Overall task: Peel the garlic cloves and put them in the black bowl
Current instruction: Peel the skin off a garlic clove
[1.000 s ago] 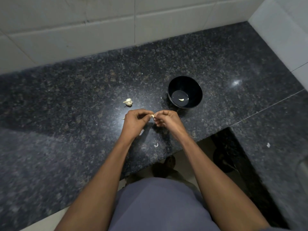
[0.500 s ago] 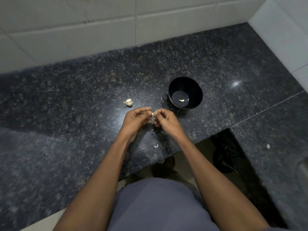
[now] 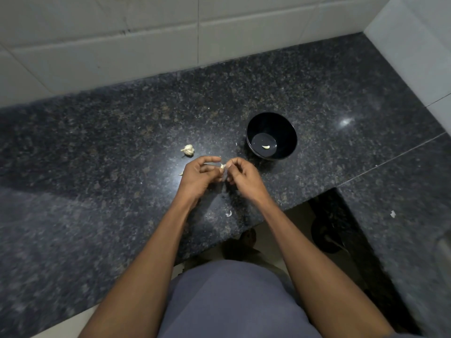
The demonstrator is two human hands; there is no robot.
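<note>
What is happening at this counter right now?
A person is peeling garlic over the counter. The left hand and right hand both pinch one clove between their fingertips. One peeled clove already lies in the black bowl. More garlic waits to the left, with scraps of skin nearby.

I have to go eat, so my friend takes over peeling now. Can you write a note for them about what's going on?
Left hand pinches the garlic clove above the counter; right hand pinches at its skin.
Black bowl sits just beyond the hands, one peeled clove inside.
Garlic piece waits left of the bowl; skin scraps lie near the counter edge.
Left: finish this clove, drop it in, then peel the rest.
</note>
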